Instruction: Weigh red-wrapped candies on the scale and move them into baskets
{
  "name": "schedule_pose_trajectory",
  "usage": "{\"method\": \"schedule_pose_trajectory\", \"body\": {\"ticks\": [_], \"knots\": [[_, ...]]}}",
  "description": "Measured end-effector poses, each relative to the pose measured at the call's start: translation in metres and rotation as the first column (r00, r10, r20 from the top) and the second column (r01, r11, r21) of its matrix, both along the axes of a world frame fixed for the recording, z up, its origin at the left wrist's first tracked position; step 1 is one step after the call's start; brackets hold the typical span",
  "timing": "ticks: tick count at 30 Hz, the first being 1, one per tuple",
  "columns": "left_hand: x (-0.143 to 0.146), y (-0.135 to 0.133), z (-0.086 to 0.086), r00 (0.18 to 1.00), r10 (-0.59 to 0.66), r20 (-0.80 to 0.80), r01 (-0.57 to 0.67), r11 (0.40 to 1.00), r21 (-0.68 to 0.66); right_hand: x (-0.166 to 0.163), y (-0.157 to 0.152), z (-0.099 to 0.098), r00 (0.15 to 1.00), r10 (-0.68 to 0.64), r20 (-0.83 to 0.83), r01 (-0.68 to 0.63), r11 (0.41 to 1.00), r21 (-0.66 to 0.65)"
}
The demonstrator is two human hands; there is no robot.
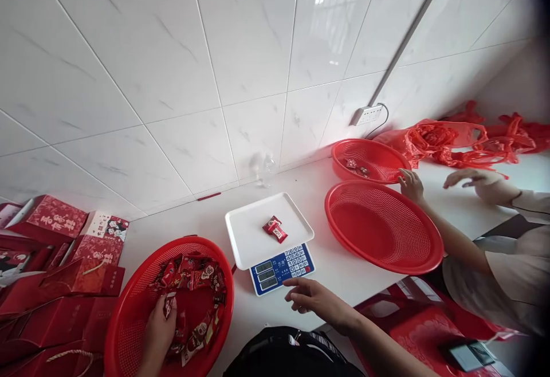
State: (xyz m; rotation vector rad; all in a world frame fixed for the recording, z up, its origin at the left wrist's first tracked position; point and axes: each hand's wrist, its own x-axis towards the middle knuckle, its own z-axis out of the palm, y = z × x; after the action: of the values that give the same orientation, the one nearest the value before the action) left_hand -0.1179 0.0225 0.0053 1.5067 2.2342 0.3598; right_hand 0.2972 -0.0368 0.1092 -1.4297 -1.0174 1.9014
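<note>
Inside a red plastic basket [112,340] on the left, my left hand [158,326] is closed on a small red-wrapped candy [168,306]. Several more wrapped candies [208,274] lie around it, mostly along the basket's far and right sides. My right hand [315,301] hovers by the front of a digital scale [281,271], its fingers loosely bent and apart, holding nothing. On the scale's white tray [249,234] rest a few red-wrapped candies [275,229], close together. The readings on the scale's displays are too small to make out.
Red gift boxes [55,216] crowd the left side. Right of the scale stand a red basket [365,222] and another basket [378,162] with some candies. A co-worker's hand [412,187] touches the rim. Red plastic bags [433,139] and a power strip [367,115] are behind.
</note>
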Motion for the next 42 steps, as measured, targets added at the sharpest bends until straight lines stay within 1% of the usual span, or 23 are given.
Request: {"method": "schedule_pose_trajectory", "body": {"ticks": [3,8,11,13,14,15,17,18,19,20,21,23,27,29,31,33,35,37,38,39,40,42], "knots": [[0.017,0.002,0.015,0.997,0.019,0.069,-0.018,1.0,-0.015,-0.005,0.007,0.004,0.999,-0.034,-0.004,0.034,0.999,0.026],[0.038,0.008,0.036,0.99,0.086,0.108,-0.087,0.996,0.005,-0.016,0.017,0.004,0.998,0.006,-0.069,0.0,0.997,0.083],[0.043,0.006,0.048,0.961,0.141,0.239,-0.157,0.986,0.05,-0.016,0.015,0.002,0.999,0.026,-0.034,-0.023,0.995,0.092],[0.046,0.004,0.055,0.909,0.158,0.386,-0.215,0.971,0.109,-0.015,0.014,0.001,0.999,0.034,0.009,-0.034,0.996,0.079],[0.047,0.003,0.058,0.862,0.17,0.478,-0.256,0.959,0.121,-0.014,0.014,0.0,0.999,0.041,0.025,-0.043,0.997,0.071],[0.047,0.002,0.06,0.791,0.176,0.585,-0.293,0.95,0.11,-0.014,0.014,0.0,0.998,0.052,0.036,-0.054,0.997,0.061],[0.047,0.0,0.064,0.605,0.196,0.772,-0.351,0.935,0.038,-0.014,0.015,0.001,0.996,0.075,0.043,-0.077,0.996,0.04],[0.046,0.0,0.064,0.509,0.21,0.834,-0.373,0.928,-0.006,-0.014,0.016,0.002,0.995,0.084,0.045,-0.085,0.996,0.03],[0.044,-0.001,0.065,0.43,0.23,0.873,-0.395,0.917,-0.047,-0.015,0.016,0.003,0.995,0.088,0.05,-0.089,0.996,0.022],[0.042,-0.002,0.065,0.372,0.254,0.893,-0.422,0.903,-0.08,-0.015,0.017,0.005,0.994,0.091,0.055,-0.092,0.996,0.014],[0.04,-0.003,0.064,0.332,0.275,0.902,-0.449,0.887,-0.105,-0.016,0.018,0.006,0.994,0.091,0.06,-0.091,0.996,0.009],[0.037,-0.004,0.063,0.29,0.298,0.91,-0.482,0.867,-0.13,-0.016,0.018,0.009,0.994,0.085,0.069,-0.085,0.996,0.004],[0.038,-0.005,0.063,0.281,0.288,0.916,-0.484,0.866,-0.124,-0.017,0.019,0.01,0.994,0.076,0.079,-0.077,0.997,0.005],[0.042,-0.005,0.064,0.288,0.275,0.917,-0.485,0.868,-0.108,-0.018,0.018,0.008,0.994,0.082,0.077,-0.083,0.997,0.007],[0.045,-0.004,0.066,0.311,0.251,0.917,-0.477,0.876,-0.078,-0.019,0.018,0.006,0.993,0.093,0.07,-0.094,0.996,0.012],[0.046,-0.003,0.067,0.365,0.218,0.905,-0.461,0.887,-0.027,-0.02,0.018,0.004,0.992,0.103,0.066,-0.105,0.994,0.019],[0.044,-0.003,0.069,0.45,0.196,0.871,-0.455,0.89,0.035,-0.021,0.018,0.002,0.992,0.109,0.071,-0.111,0.994,0.023],[0.04,-0.004,0.07,0.525,0.198,0.828,-0.469,0.879,0.087,-0.021,0.017,0.0,0.991,0.112,0.077,-0.115,0.993,0.028],[0.039,-0.004,0.071,0.544,0.209,0.812,-0.482,0.87,0.1,-0.02,0.017,-0.001,0.99,0.115,0.08,-0.118,0.992,0.034],[0.038,-0.005,0.072,0.545,0.224,0.808,-0.5,0.861,0.098,-0.02,0.016,-0.002,0.989,0.119,0.082,-0.122,0.992,0.04],[0.037,-0.005,0.074,0.525,0.242,0.816,-0.519,0.851,0.081,-0.02,0.016,-0.004,0.989,0.122,0.085,-0.126,0.991,0.047],[0.038,-0.004,0.079,0.443,0.287,0.85,-0.561,0.828,0.012,-0.019,0.016,-0.006,0.987,0.128,0.096,-0.133,0.99,0.051]]}}
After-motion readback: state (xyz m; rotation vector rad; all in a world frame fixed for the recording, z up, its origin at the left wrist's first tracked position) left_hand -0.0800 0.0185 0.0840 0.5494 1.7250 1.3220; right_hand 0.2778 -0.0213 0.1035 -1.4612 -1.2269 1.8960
